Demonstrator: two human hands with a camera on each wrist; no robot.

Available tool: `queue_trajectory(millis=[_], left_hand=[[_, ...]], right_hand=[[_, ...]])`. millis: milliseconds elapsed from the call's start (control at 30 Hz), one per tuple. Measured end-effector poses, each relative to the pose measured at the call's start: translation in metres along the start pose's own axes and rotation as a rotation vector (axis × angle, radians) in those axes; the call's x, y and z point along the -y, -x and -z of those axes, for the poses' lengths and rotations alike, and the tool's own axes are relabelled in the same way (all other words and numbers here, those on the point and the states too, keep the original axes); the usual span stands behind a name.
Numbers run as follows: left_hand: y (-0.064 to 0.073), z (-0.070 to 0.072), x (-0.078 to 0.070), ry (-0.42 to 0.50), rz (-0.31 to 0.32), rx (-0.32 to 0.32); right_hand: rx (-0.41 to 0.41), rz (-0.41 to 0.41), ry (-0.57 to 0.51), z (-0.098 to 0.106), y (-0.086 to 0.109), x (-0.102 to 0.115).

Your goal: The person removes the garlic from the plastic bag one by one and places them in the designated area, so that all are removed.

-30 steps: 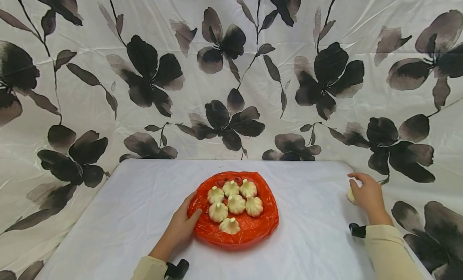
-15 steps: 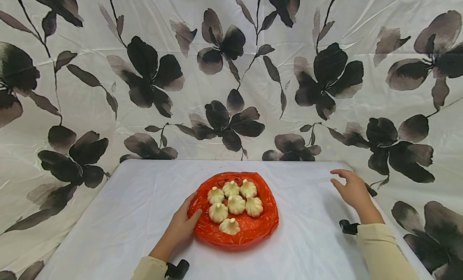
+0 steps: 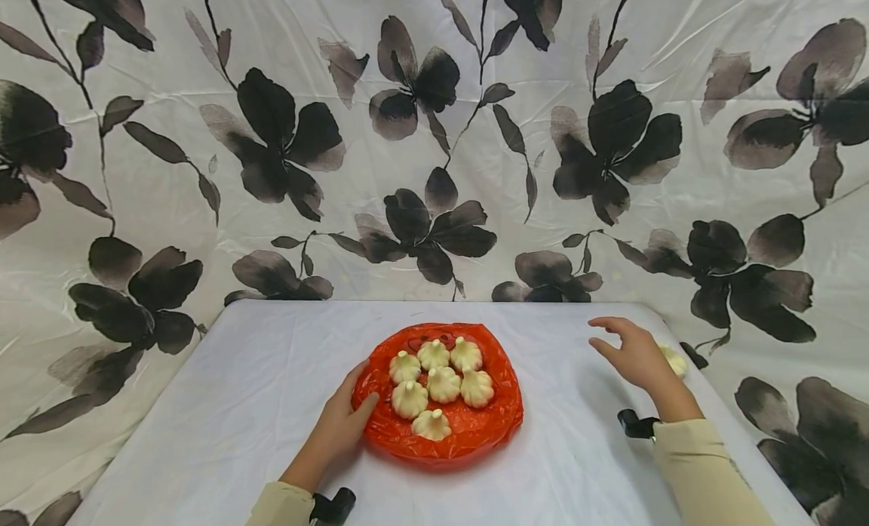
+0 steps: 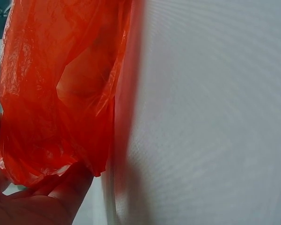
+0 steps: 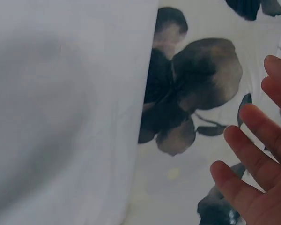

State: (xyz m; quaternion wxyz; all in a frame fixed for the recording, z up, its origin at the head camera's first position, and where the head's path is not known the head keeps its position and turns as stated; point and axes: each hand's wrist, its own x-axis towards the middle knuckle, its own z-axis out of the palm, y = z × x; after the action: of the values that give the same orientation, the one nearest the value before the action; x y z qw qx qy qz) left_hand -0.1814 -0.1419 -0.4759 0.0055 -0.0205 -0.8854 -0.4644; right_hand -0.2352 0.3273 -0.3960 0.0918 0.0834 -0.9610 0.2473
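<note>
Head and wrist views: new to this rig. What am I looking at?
There's no machine. The wide picture comes from a head-worn camera looking forward and down; the two close-ups come from the black wrist cameras, each aimed at its own side's work. The left grip, a person's bare hand, holds the edge of something round covered in red plastic, with seven garlic-like bulbs on top. The right grip, also bare, is open and empty above the white table. Another pale piece shows partly behind it.
</note>
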Motion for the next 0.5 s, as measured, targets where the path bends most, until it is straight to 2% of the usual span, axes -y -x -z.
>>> queue_trajectory(millis=[267, 500], left_hand=[[0.001, 0.0, 0.001, -0.007, -0.012, -0.011], [0.002, 0.001, 0.0, -0.009, -0.019, -0.014]], right_hand=[[0.044, 0.088, -0.018, -0.007, -0.003, 0.026], [0.073, 0.11, -0.032, -0.014, -0.003, 0.046]])
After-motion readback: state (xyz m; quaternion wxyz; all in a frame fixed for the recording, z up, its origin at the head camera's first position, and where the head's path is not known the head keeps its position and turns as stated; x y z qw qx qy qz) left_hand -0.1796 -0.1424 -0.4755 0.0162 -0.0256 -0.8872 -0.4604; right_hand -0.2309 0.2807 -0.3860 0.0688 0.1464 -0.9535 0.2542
